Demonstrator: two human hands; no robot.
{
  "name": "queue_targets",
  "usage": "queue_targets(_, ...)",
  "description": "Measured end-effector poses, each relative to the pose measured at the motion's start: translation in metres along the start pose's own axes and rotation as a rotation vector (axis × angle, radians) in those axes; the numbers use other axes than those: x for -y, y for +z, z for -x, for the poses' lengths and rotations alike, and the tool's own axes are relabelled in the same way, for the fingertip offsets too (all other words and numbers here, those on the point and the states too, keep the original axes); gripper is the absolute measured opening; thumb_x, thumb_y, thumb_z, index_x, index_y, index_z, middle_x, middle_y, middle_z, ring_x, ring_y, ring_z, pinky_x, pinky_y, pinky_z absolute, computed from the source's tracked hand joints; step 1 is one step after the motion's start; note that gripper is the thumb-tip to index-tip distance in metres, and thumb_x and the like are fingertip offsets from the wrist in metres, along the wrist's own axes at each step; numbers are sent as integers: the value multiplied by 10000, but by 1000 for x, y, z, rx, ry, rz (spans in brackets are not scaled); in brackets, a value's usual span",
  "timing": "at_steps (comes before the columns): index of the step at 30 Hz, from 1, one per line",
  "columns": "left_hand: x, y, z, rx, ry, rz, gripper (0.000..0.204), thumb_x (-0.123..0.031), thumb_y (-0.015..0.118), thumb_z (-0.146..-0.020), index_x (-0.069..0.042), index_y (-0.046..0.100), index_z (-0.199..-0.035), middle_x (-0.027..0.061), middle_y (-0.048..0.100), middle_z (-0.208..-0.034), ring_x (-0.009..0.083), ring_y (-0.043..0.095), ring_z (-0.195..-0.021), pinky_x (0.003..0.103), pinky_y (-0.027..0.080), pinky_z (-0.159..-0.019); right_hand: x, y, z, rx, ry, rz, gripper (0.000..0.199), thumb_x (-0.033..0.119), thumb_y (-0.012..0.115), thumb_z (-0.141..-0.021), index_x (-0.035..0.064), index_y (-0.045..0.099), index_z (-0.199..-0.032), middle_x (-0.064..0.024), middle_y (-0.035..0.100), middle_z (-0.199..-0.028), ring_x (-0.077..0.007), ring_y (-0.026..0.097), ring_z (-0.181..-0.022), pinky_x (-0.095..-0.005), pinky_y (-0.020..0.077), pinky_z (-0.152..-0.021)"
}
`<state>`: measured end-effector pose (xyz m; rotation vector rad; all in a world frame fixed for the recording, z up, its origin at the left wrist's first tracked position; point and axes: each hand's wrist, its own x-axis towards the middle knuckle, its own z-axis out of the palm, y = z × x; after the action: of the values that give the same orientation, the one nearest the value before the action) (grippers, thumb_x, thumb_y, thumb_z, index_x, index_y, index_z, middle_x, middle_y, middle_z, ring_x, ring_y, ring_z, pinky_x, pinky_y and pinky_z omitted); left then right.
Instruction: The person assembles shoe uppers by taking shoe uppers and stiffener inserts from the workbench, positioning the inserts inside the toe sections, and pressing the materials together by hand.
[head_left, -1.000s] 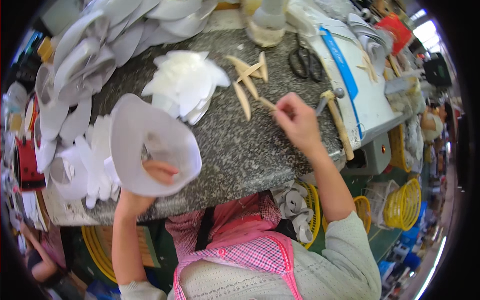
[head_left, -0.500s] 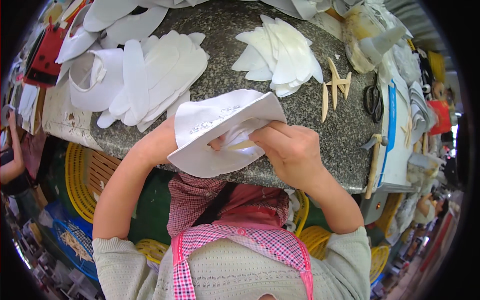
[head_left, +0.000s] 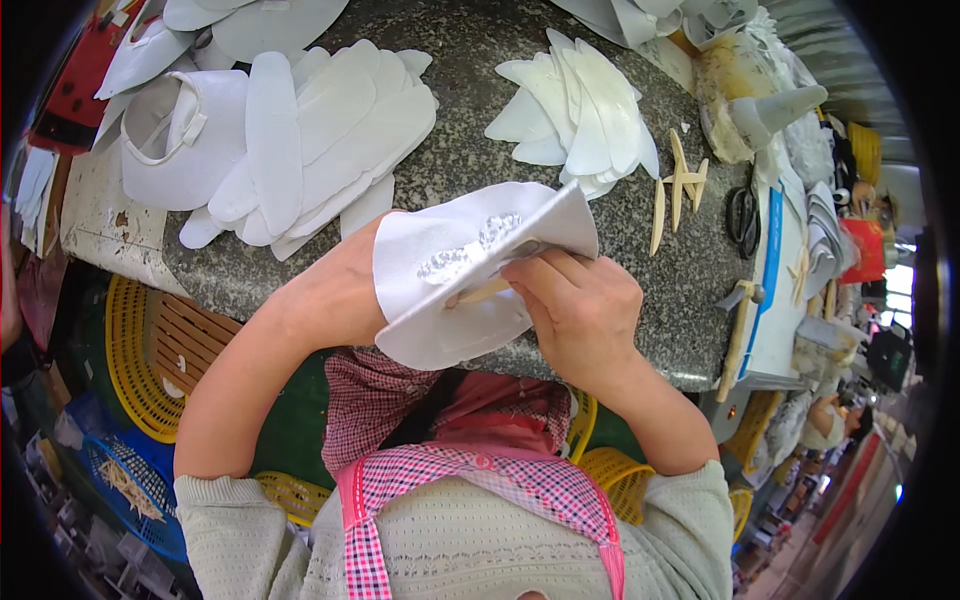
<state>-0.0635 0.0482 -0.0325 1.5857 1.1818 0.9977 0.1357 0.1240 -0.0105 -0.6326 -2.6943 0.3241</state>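
Blue mesh basket [head_left: 160, 538]: thin tan sticks [head_left: 130, 488] inside. Smooth white curved piece [head_left: 470, 240], glittery patch, above speckled table [head_left: 690, 320], near edge. Your right hand [head_left: 590, 315] pinches a tan strip [head_left: 485, 292], fingers closed, at its opening; your left hand [head_left: 365, 265], mostly hidden by it: grip cannot be told.

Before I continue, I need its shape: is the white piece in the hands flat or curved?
Curved. The white piece has a bent, flaring rim beside the right hand.
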Motion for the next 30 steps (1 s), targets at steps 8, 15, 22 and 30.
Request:
queue_targets(8,-3,4,8,57,45,-422,356,-214,670,-724,-155,591,-1066,72,587,-1048,238,557,-936,363,415,-866,1,6,0,-85,19,31,160,105,590,-640,125,583,-799,-1,581,-669,-164,574,-611,-287,399,-524)
queue_targets(15,-6,5,10,90,98,-533,186,-249,669,-752,-191,644,-926,61,611,-961,240,539,-911,362,400,-868,-1,12,-1,-77,-3,155,152,131,593,-628,116,580,-778,-4,572,-664,-160,569,-604,-288,396,-514)
queue_targets(22,-4,5,-7,139,197,-428,474,-179,659,-629,-112,576,-1091,104,581,-1077,265,542,-1025,433,354,-932,-4,7,-1,-75,28,82,153,131,647,-610,117,602,-756,-21,584,-696,-201,582,-592,-327,453,-509)
queue_targets(30,-4,4,-17,244,49,-425,341,-156,609,-687,-135,578,-1026,109,555,-1086,317,492,-1033,403,349,-895,-21,9,4,-85,191,-128,79,108,641,-675,138,644,-748,-34,617,-689,-236,615,-598,-335,486,-500)
